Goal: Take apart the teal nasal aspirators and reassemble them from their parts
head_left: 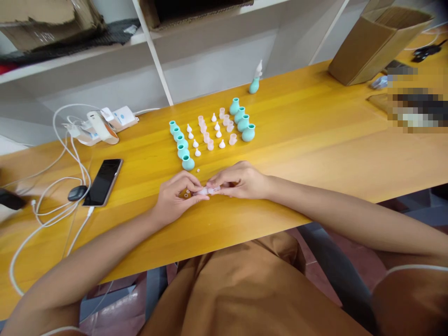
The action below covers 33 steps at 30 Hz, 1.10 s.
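My left hand [175, 196] and my right hand [241, 181] meet over the yellow table [315, 140], both pinching one small pale pink clear piece [207, 190] between their fingertips. Just beyond them stands a row of teal rubber bulbs [182, 145] on the left. A second row of teal bulbs [243, 122] stands on the right. Between the rows lie small white cone tips [196, 143] and pink clear caps [210, 140]. One assembled teal bulb with a white tip [255, 80] stands alone farther back.
A black phone [104, 181] lies at the left, next to a dark mouse-like object [77, 192] and white cables [52, 205]. A power strip with chargers [101, 127] sits behind. A cardboard box [378, 42] stands at the far right. White shelving [157, 56] backs the table.
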Each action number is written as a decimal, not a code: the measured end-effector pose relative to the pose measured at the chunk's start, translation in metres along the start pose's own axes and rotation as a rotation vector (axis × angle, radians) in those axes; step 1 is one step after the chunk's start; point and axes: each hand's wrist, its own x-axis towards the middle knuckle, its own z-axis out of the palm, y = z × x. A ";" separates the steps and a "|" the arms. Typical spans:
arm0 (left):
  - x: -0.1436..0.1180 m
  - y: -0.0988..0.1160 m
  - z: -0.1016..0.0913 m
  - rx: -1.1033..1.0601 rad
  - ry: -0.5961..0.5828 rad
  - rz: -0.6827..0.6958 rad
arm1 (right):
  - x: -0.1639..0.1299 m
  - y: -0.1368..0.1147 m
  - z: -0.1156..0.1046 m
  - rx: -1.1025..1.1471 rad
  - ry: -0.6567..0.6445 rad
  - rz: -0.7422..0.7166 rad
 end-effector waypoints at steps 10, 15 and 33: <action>-0.001 0.000 0.000 0.010 -0.002 -0.028 | -0.004 0.002 0.002 0.022 -0.008 0.033; 0.000 0.000 0.001 0.013 0.007 -0.051 | -0.003 0.004 0.002 0.014 -0.003 0.028; -0.004 -0.005 0.004 -0.104 0.007 -0.134 | 0.011 0.001 -0.004 0.005 -0.074 0.059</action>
